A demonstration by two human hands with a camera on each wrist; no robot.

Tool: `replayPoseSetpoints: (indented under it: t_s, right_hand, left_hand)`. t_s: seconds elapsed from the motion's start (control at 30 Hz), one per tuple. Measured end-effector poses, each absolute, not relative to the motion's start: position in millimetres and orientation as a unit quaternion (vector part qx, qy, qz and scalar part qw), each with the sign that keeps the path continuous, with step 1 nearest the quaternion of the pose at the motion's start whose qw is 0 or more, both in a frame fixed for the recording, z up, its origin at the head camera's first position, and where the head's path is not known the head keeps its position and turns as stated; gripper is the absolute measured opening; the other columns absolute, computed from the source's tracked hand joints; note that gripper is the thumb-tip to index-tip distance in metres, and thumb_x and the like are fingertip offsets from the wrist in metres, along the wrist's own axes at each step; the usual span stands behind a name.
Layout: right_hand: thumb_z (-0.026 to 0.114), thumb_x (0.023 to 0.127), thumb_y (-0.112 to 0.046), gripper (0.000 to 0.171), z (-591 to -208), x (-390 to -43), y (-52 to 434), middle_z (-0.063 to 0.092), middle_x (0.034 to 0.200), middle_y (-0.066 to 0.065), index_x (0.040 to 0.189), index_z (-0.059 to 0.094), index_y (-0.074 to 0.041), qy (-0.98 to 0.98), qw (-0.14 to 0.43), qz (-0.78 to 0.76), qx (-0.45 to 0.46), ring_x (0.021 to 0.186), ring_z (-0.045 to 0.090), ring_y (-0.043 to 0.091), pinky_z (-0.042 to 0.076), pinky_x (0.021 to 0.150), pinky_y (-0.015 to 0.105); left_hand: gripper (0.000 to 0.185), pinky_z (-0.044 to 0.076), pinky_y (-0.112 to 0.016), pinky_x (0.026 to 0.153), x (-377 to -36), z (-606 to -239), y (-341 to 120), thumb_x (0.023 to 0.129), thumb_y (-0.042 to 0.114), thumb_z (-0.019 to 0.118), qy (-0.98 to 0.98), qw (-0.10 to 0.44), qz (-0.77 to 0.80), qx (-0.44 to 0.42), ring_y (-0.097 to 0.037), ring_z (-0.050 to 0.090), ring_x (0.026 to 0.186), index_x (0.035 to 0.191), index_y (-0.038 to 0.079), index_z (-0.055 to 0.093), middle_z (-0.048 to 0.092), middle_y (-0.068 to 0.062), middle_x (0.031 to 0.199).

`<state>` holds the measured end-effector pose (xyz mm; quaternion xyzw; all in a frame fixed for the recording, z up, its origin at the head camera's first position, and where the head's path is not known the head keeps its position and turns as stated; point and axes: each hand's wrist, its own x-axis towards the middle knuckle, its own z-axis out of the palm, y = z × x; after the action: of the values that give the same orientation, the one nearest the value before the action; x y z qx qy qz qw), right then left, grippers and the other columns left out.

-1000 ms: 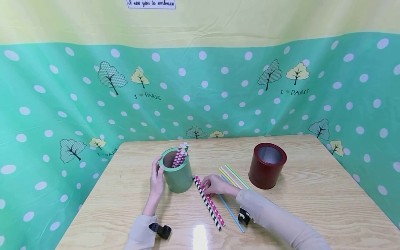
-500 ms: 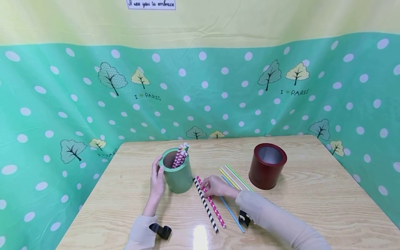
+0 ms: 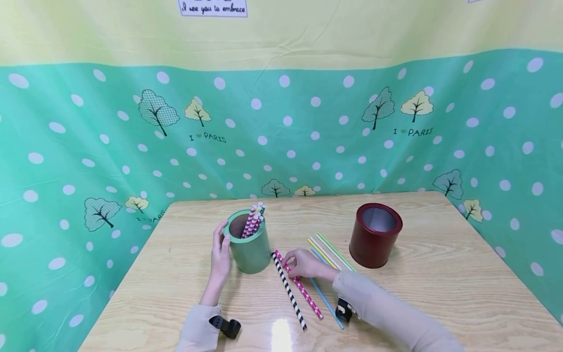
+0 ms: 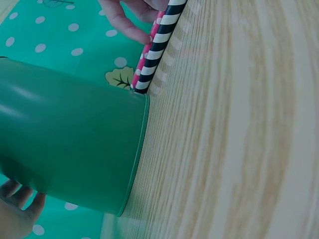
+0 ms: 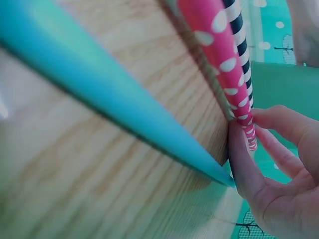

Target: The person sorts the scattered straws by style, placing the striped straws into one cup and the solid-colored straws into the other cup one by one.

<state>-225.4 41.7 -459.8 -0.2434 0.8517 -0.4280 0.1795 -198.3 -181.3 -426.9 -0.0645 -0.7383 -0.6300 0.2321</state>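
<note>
At the left, my left hand (image 3: 220,259) holds the side of a green can (image 3: 250,254), fingers near its rim. Several purple-and-white striped paper straws (image 3: 251,224) stand in the can, leaning right. My right hand (image 3: 305,264) pinches a pink polka-dot paper straw (image 3: 311,299) between thumb and finger; the right wrist view shows this grip on the pink straw (image 5: 224,59). Beside it on the table lies a black-and-white striped straw (image 3: 288,291), its far end close to the can's base. A blue straw (image 3: 325,300) lies partly under the right arm.
Yellow (image 3: 321,251), white (image 3: 326,253) and green (image 3: 336,252) thin straws lie behind the right forearm. An open dark red can (image 3: 374,244) stands at the right on the wooden table (image 3: 440,274). A dotted green curtain (image 3: 286,142) hangs behind.
The near ends of the pink and striped straws have moved apart, the striped one leftward and the pink one slightly rightward. The left hand stays on the green can.
</note>
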Motion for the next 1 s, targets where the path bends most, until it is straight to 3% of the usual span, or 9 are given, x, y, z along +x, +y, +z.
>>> replayPoseSetpoints:
  t_s: [0.47, 0.73, 1.0]
  right_hand:
    - [0.059, 0.071, 0.009, 0.031, -458, -233, 52, 0.059, 0.071, 0.012, 0.102, 0.058, 0.003, 0.816, 0.169, -0.513, -0.204, 0.052, 0.052, 0.011, 0.049, 0.049, 0.026]
    - [0.056, 0.072, 0.008, 0.035, -445, -228, 56, 0.058, 0.077, 0.013, 0.107, 0.057, 0.002, 0.800, 0.160, -0.553, -0.169, 0.054, 0.053, 0.013, 0.052, 0.053, 0.034]
    - [0.054, 0.075, 0.006, 0.038, -435, -228, 60, 0.059, 0.086, 0.016, 0.112, 0.055, 0.000, 0.791, 0.134, -0.575, -0.160, 0.060, 0.057, 0.014, 0.052, 0.057, 0.032]
  left_hand:
    - [0.040, 0.024, -0.048, 0.100, -197, -426, -182, 0.092, 0.004, 0.033, -0.742, 0.233, -0.624, -0.071, -0.037, 0.035, 0.120, 0.131, -0.005, 0.029, 0.037, -0.025, 0.131]
    - [0.040, 0.028, -0.017, 0.094, -197, -427, -182, 0.092, 0.003, 0.033, -0.742, 0.236, -0.624, -0.065, -0.035, 0.037, 0.119, 0.131, -0.004, 0.031, 0.038, -0.025, 0.131]
    - [0.040, 0.028, -0.021, 0.095, -198, -427, -182, 0.092, 0.003, 0.033, -0.745, 0.235, -0.621, -0.065, -0.034, 0.037, 0.119, 0.131, -0.003, 0.031, 0.038, -0.024, 0.131]
